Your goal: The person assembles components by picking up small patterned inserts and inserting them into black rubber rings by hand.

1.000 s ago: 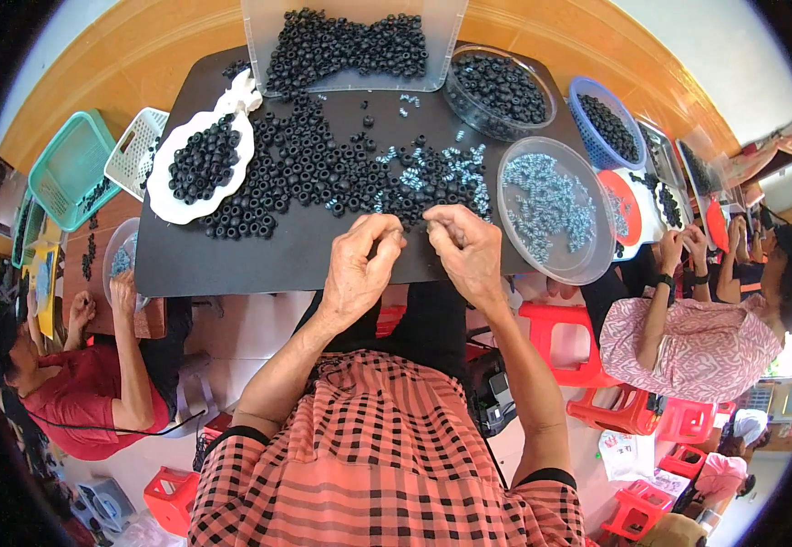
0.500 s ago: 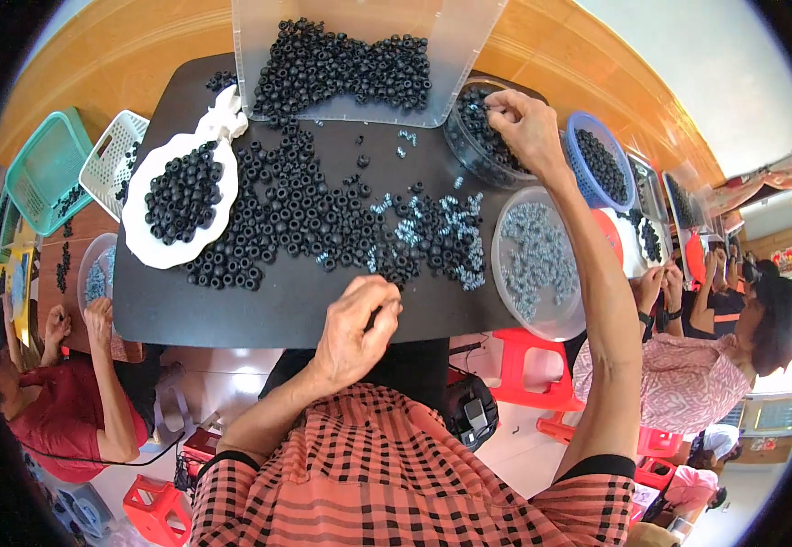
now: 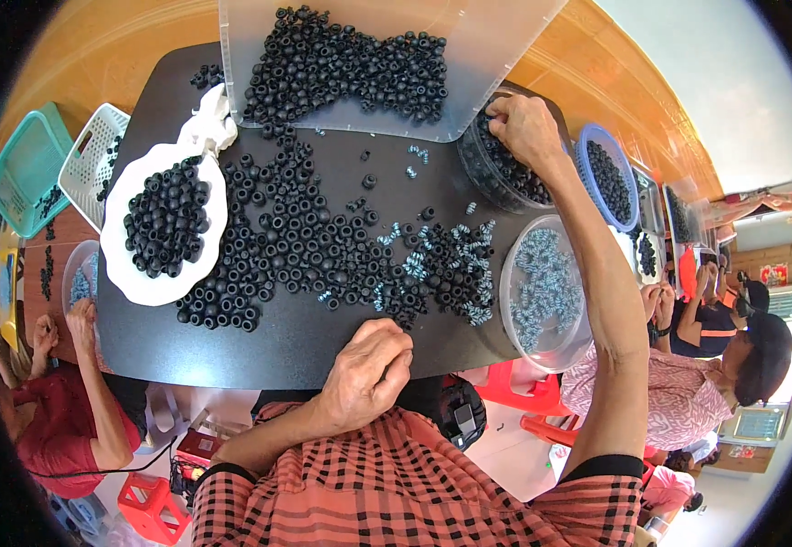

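Note:
On the dark table [image 3: 314,337] lies a spread of black round pieces with holes [image 3: 291,237]. Small silvery-blue coils [image 3: 473,246] that look like springs are mixed in at its right end. My left hand [image 3: 367,374] is closed in a loose fist at the near table edge; whatever its curled fingers hold is hidden. My right hand [image 3: 528,135] reaches far right, its fingertips pinched over the rim of a clear round tub [image 3: 505,196] of black assembled-looking pieces. Anything in that pinch is too small to make out. Nearer me, under my right forearm, sits a clear round tub of coils [image 3: 546,292].
A translucent bin [image 3: 469,46] tipped toward me spills black pieces at the far side. At left rests a white scalloped plate [image 3: 123,264] heaped with black pieces. A blue basket [image 3: 631,214] stands right. Co-workers sit on both sides, near red stools [image 3: 152,509].
The view has shifted, so the table appears slightly larger and lower. My left hand stays closed near the edge, and my right hand remains at the tub of black pieces, now by its far rim.

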A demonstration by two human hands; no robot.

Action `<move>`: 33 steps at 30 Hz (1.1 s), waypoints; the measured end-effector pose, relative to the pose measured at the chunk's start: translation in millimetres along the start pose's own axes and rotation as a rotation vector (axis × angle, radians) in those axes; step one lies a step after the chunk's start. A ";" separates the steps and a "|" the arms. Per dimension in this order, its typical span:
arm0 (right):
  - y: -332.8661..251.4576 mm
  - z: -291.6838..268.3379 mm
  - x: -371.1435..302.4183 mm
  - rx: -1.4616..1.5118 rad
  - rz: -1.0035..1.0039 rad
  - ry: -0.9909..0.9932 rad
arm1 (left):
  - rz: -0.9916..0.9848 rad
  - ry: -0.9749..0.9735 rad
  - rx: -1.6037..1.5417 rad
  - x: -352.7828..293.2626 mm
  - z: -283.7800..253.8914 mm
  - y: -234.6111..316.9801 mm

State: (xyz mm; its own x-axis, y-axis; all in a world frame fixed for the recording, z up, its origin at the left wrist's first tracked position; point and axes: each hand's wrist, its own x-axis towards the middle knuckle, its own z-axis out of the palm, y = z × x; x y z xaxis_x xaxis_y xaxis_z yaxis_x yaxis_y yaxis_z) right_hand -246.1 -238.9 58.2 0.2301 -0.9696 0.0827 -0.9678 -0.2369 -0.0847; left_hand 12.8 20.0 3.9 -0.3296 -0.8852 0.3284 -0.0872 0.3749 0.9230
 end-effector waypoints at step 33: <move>-115.9 19.5 -86.9 0.599 -0.003 0.128 | 0.025 0.089 -0.011 -6.0 5.1 -1.0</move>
State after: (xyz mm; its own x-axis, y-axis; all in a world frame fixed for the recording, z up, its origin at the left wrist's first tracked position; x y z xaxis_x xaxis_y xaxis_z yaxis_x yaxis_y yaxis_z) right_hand -152.0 -128.4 41.4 0.1829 -0.9626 0.1998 -0.7331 -0.2690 -0.6247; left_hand 10.1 26.3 -0.1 -0.2462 -0.8967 0.3678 -0.0696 0.3948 0.9161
